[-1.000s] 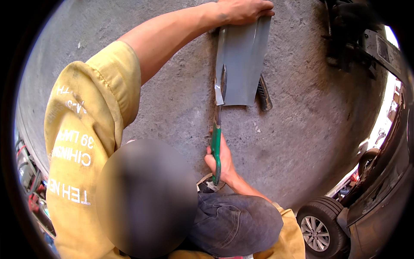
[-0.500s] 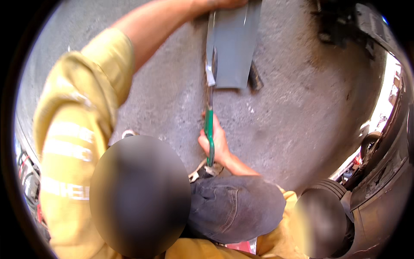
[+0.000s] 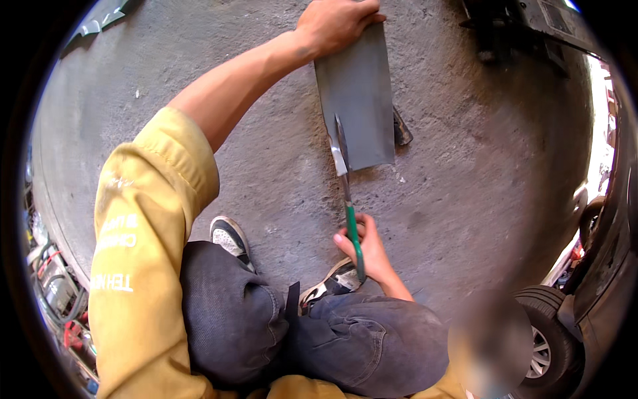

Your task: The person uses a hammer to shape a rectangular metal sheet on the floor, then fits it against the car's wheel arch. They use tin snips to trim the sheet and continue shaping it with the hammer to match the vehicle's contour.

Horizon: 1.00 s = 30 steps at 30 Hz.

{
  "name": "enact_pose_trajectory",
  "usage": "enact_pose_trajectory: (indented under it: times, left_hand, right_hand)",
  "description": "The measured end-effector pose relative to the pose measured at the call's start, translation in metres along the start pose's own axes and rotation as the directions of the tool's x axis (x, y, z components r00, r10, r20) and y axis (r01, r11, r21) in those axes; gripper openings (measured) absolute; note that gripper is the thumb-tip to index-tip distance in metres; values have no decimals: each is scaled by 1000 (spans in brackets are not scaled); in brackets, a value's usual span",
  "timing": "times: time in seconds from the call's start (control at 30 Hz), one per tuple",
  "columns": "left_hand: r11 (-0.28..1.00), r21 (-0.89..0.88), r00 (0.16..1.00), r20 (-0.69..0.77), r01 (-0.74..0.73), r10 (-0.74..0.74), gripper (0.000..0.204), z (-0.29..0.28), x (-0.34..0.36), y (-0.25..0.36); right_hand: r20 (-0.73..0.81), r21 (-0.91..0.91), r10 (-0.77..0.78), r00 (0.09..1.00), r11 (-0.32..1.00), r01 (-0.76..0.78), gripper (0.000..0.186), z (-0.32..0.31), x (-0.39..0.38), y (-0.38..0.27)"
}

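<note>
My left hand grips the far end of a flat grey metal sheet, thumb and fingers closed over its edge. Green-handled tin snips are in my right hand, whose fingers curl around the handles. Their blades sit at the sheet's left side near its close end, one blade lying over the grey surface. A narrow bright strip stands bent beside the blades. Whether the blades are fully closed is hard to make out.
A dark bar pokes out from beneath the sheet's right edge. Dark machinery stands at the far right. A car wheel is at the lower right, and clutter with hoses lines the left. My shoes rest on the rough concrete floor.
The view has shifted, so sheet, snips and both hands appear lower, and my left hand now shows more fully. Snips and sheet keep about the same position relative to each other.
</note>
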<state>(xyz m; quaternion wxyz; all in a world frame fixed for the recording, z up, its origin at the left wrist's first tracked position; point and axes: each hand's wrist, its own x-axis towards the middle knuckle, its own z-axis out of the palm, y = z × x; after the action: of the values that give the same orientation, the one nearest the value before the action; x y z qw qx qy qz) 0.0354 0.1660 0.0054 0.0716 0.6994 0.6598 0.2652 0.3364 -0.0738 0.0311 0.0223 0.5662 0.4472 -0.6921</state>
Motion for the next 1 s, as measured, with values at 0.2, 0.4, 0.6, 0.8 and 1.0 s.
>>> enact_pose_trajectory:
  times: [0.2,0.4,0.6,0.8,1.0]
  left_hand:
    - [999,-8,998,-25,52,-52,29,-11,-50,20]
    - [995,47,993,70,90,-94,33,-10,-46,18]
    - [997,-2,995,54,78,-78,33,-4,-44,13]
    - [998,-59,1000,-4,21,-21,31,7,-37,14]
    - [984,-157,995,-62,-89,80,29,13,-28,24]
  right_hand:
    - [210,92,8,978,995,-28,82,-29,-27,10]
    - [116,-40,107,988,994,-103,77,-27,-23,1]
    - [159,-197,133,978,975,-101,53,-26,-18,9]
    - [6,-292,12,1000,956,-10,32,-8,-16,34]
    - [7,-224,-56,998,973,56,22,-6,-14,49]
